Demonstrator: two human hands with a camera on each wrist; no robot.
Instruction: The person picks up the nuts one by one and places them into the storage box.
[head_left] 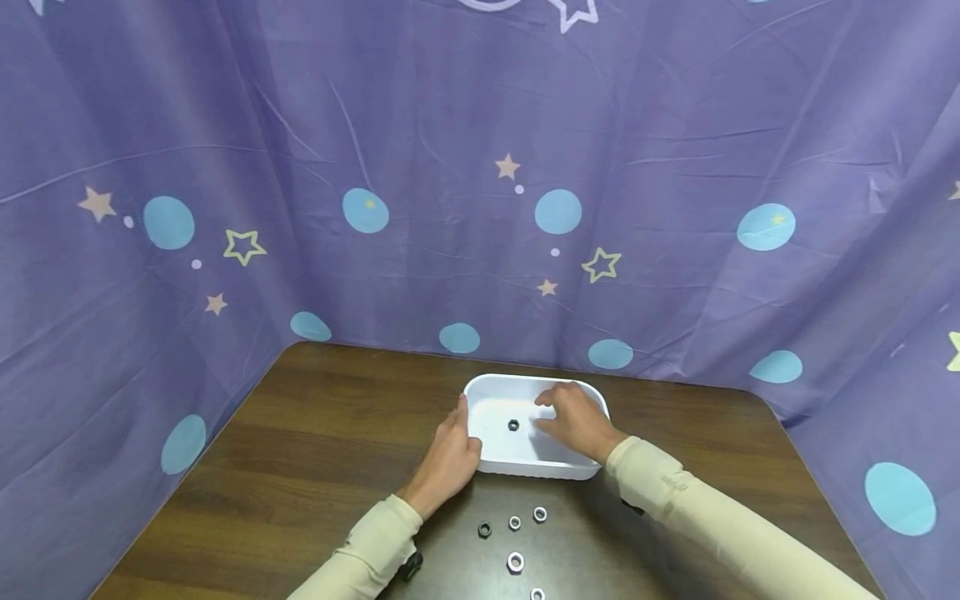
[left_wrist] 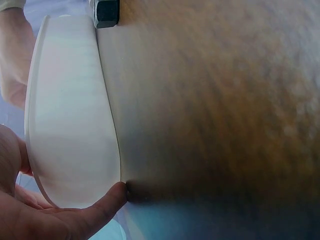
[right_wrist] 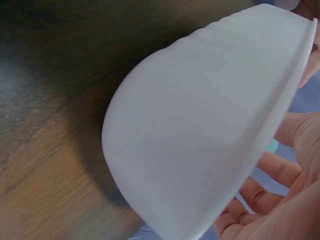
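Observation:
A white tray (head_left: 540, 468) stands on the table with a dark hex nut (head_left: 513, 425) inside it. My left hand (head_left: 446, 458) holds the tray's left end; in the left wrist view, one finger (left_wrist: 107, 202) lies along the outside wall down to the tabletop, and others are at the rim. My right hand (head_left: 573, 417) is over the tray's right part, thumb and fingers apart and loosely bent, with nothing seen between them. From the right wrist, the tray wall (right_wrist: 200, 110) hides part of that hand (right_wrist: 285, 195).
In front of the tray lie loose nuts: a dark one (head_left: 484, 529), a small silver one (head_left: 514, 523), another silver nut (head_left: 540, 515), a larger one (head_left: 515, 562) and one at the bottom edge (head_left: 537, 594). A purple curtain (head_left: 420, 275) hangs behind the wooden table (head_left: 322, 433).

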